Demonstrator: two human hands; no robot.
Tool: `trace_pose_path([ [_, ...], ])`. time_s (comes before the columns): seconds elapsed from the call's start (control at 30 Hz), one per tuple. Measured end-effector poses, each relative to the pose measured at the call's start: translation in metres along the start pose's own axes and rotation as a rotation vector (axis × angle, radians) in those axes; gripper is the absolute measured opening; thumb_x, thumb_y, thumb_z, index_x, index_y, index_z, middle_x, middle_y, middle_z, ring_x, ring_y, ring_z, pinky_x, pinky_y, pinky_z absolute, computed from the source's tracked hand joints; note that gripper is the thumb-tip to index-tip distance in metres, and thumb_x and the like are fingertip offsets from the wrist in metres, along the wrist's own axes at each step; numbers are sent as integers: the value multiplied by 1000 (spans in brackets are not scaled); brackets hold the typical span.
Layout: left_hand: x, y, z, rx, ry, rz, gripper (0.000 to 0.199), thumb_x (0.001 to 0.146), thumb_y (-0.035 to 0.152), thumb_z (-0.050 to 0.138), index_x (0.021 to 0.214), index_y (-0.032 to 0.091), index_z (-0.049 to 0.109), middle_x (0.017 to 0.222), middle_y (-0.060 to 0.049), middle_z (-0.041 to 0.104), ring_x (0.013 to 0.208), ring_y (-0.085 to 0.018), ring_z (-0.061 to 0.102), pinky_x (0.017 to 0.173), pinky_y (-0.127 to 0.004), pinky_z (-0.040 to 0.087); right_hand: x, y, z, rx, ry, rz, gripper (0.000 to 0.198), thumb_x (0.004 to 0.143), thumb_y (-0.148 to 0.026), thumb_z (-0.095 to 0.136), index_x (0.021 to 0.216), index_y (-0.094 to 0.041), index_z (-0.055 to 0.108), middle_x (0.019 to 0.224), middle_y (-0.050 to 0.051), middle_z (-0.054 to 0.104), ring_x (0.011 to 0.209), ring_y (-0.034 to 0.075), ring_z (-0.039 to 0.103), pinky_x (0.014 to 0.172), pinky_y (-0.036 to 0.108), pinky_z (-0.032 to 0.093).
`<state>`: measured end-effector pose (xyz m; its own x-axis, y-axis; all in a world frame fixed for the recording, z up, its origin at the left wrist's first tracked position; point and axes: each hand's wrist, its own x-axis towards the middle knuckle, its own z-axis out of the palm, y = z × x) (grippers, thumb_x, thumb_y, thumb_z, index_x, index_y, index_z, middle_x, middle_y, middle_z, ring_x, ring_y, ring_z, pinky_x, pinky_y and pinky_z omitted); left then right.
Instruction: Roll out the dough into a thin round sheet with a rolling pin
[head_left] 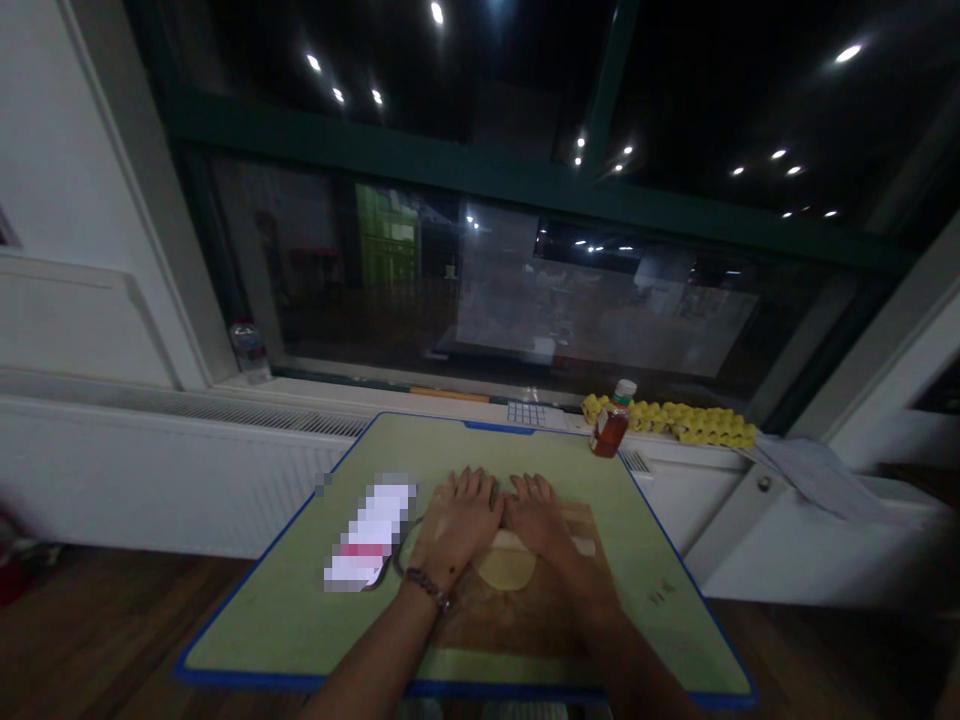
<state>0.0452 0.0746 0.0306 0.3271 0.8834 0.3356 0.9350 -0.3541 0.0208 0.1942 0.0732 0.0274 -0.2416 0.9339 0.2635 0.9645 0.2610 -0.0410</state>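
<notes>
Grip spread flat: your left hand (471, 512), right hand (535, 515) palms down, fingers toward frame top; rolling pin (510, 541) beneath, long axis left-to-right.

Item 1: L hand (471, 510), qty 1, bare. Palm down, back up; fingers extended fwd, slightly spread, pointing away from body. Not clenched.
Item 2: R hand (534, 515), qty 1, bare. Palm down, back up; fingers extended fwd, approx. level w/ L. Side by side w/ item 1, thumb sides facing; thumb contact unclear.
Item 3: L forearm (379, 650), bare, enters btm edge, runs up & inward. L wrist (441, 572) w/ beaded bracelet (429, 588), sm. dark mark nearby.
Item 4: R forearm (611, 630), bare, in shadow, mirrors L, angled inward; R wrist (568, 558) unadorned.
</notes>
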Motion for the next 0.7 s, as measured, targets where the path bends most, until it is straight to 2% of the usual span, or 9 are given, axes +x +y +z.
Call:
trace_pose_path([
  [0.1, -9, 3, -1, 35, 4, 70, 41, 98, 26, 32, 132, 17, 52, 144, -13, 47, 138, -33, 33, 112, -59, 17, -10, -7, -8, 15, -14, 20, 45, 98, -31, 29, 137, -21, 48, 144, 9, 48, 139, 26, 33, 112, 48, 23],
  [0.23, -17, 9, -9, -18, -65, 34, 44, 97, 26, 32, 136, 17, 49, 146, -14, 44, 139, -33, 31, 113, -58, 17, -22, -13, -16, 32, -26, -16, 47, 98, -26, 26, 140, -19, 46, 145, 9, 46, 140, 28, 28, 113, 51, 19],
  [0.37, -21, 10, -12, -55, -65, 21, 45, 96, 26, 32, 137, 20, 48, 147, -11, 44, 140, -31, 29, 115, -57, 13, -27, -13, -14, 36, 21, -24, 47, 98, -27, 27, 140, -19, 46, 145, 10, 46, 141, 28, 28, 114, 51, 17],
  [0.47, -12, 7, -9, -62, -33, -22, 46, 95, 29, 31, 139, 20, 45, 148, -10, 43, 141, -30, 28, 115, -55, 13, -15, -9, -10, 36, 31, -20, 45, 97, -26, 30, 137, -19, 50, 144, 9, 48, 138, 28, 31, 115, 49, 15],
  [0.57, 10, 3, -6, -83, 1, -156, 51, 93, 34, 35, 141, 15, 41, 149, -14, 40, 140, -31, 28, 115, -53, 14, 9, -4, -7, 44, 55, 109, 45, 96, -30, 33, 133, -15, 53, 140, 12, 51, 136, 28, 35, 114, 45, 18],
  [0.63, 24, 0, -5, -106, -21, -235, 54, 91, 35, 38, 140, 13, 40, 149, -16, 40, 140, -32, 29, 114, -54, 16, 27, 0, -5, 52, 104, 207, 48, 95, -34, 35, 133, -11, 52, 138, 15, 52, 136, 29, 34, 112, 44, 20],
  [0.7, 35, -2, -4, -118, -24, -255, 54, 90, 34, 39, 139, 11, 41, 148, -17, 40, 139, -32, 30, 114, -53, 16, 40, 2, -1, 53, 140, 225, 50, 95, -35, 35, 133, -8, 52, 138, 17, 52, 136, 30, 33, 112, 43, 20],
])
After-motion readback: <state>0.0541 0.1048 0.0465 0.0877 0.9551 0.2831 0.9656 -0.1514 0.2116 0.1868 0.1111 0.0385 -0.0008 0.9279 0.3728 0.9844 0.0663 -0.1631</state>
